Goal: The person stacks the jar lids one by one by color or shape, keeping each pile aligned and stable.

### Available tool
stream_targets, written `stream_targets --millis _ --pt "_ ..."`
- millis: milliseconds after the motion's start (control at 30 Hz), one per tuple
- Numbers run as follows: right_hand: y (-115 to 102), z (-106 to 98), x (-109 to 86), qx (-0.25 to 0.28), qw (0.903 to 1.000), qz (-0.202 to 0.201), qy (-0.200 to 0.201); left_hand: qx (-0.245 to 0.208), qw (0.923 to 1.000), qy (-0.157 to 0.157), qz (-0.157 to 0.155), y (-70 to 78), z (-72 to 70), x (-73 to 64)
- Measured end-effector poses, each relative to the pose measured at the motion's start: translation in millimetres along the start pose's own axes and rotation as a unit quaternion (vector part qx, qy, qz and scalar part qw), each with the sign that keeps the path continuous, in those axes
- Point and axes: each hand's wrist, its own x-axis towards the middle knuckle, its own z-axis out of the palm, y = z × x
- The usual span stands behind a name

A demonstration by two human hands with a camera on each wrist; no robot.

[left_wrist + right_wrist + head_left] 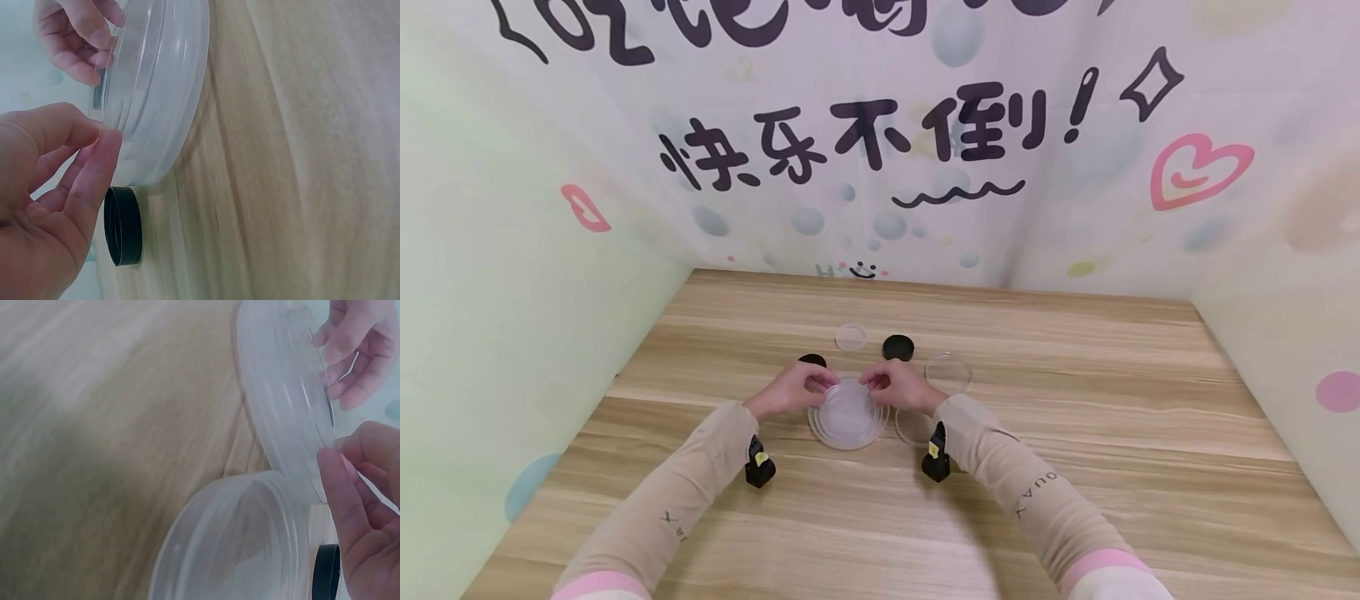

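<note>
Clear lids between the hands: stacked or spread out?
Stacked: the clear lids show concentric rims from above and layered edges in the left wrist view.

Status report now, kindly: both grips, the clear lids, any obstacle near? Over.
Left grip, right grip: pinching top clear lid by rim. Larger clear lids beneath. Close beside: black lid, separate clear lid.

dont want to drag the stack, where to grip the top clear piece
Probably the rim of the top clear piece, from left and right: it's round, with wider pieces below, and the left hand and right hand pinch its edge.
</note>
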Motion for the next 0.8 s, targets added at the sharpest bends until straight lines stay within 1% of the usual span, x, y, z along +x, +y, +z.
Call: stream_targets --millis 100,233,367,600,800 --pt "-0.8 0.7 0.4 -0.007 1.0 0.004 -0.001 0.002 1.0 0.003 0.001 0.5 0.2 -0.8" --pt "-2.0 1.6 0.8 -0.012 0.9999 0.011 -0.004 0.004 0.9999 0.006 -0.009 0.0 1.2 -1.7" --pt "-2.4 2.3 1.1 -0.008 0.9998 0.014 -0.007 0.006 0.9998 0.006 -0.015 -1.1 1.6 -2.0" --pt "-3.2 2.8 1.1 0.002 0.9998 0.021 -0.006 0.0 0.9997 0.011 -0.024 1.4 1.7 -2.6" --pt "-0.6 2.2 1.9 -0.009 0.9999 0.001 0.006 0.002 0.9999 0.013 -0.007 1.9 1.2 -2.6"
